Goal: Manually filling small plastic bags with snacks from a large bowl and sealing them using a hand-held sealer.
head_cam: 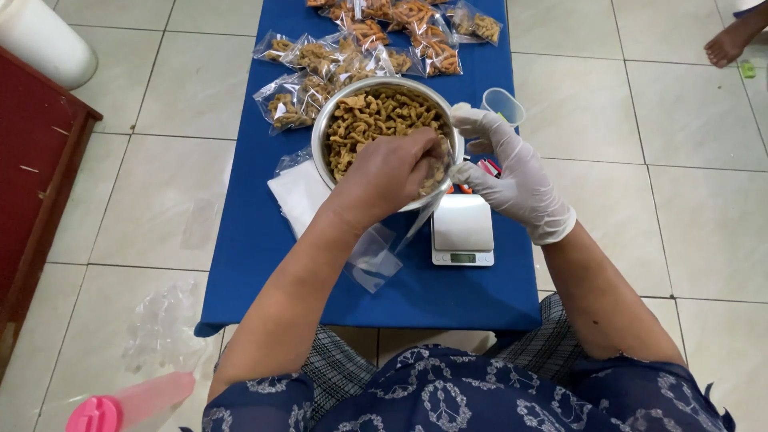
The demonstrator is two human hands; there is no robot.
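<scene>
A round metal bowl (320,132) heaped with brown fried snack pieces (376,120) sits on a low blue table (256,232), and everything else is placed here against that bowl. The person's bare left hand (392,172) lies over the near side of the bowl, knuckles up, fingers curled down among the snacks; the palm side is hidden, so what it closes on cannot be told. A clear plastic bag (376,256) hangs from under this hand across the near rim and trails onto the table; its mouth is covered by the hand. The right hand (512,172), in a white glove, is at the bowl's right rim, fingers bent and pressed toward the left hand at the bag's top edge, though the exact pinch is hard to make out.

Just near-right of the bowl stands a small silver kitchen scale (462,228), partly behind the bag. Right of the bowl, beyond the glove, is a clear plastic cup (504,104). Left of the bowl lies a white stack of bags (300,192). Beyond the bowl, filled snack bags (352,48) crowd the table's far end, cut off by the frame's top.
</scene>
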